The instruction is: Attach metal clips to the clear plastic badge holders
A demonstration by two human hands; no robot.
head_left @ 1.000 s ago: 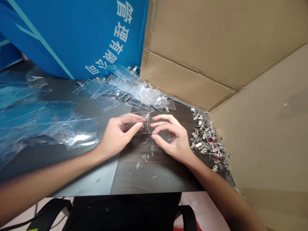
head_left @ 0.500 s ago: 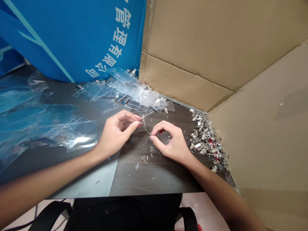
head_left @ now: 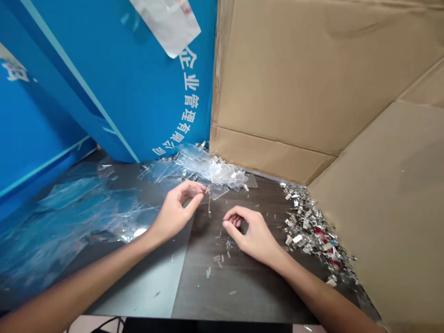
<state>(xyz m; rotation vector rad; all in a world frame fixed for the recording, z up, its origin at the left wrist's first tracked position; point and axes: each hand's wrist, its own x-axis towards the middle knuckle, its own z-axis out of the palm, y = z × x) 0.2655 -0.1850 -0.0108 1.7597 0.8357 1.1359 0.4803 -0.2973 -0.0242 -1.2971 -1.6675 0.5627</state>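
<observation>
Thin strip [head_left: 209, 206]: dangling from the fingertips of the left hand [head_left: 177, 210], roughly mid-table, with its lower end hanging loose. Too small to make out what's at the top end.
Left hand: thumb and fingers pinched together on the strip, palm side turned inward.
Right hand [head_left: 255, 235]: curled, thumb and index tips close together. Honestly can't tell if something tiny is between them.
Gap: the two hands are apart, and the strip hangs between them, nearer the left one.
Clear sleeve [head_left: 219, 191]: lying just past the left fingertips, at the near edge of the back pile [head_left: 194, 162], which is a messy stack of see-through sleeves with some shiny metal bits poking out.
Left-side pile [head_left: 72, 192]: more clear plastic, looks bluish, spread out beyond the left forearm and a bit blurry.
Metal clips [head_left: 298, 231]: big silvery heap right of the right hand, a few red bits mixed in, running along the cardboard [head_left: 270, 74].
Small clear pieces [head_left: 218, 259]: scattered on the table [head_left: 249, 296] below and left of the right hand.
Backdrop: blue banner [head_left: 114, 92] with white characters, pale sheet [head_left: 171, 27] over its upper part.
</observation>
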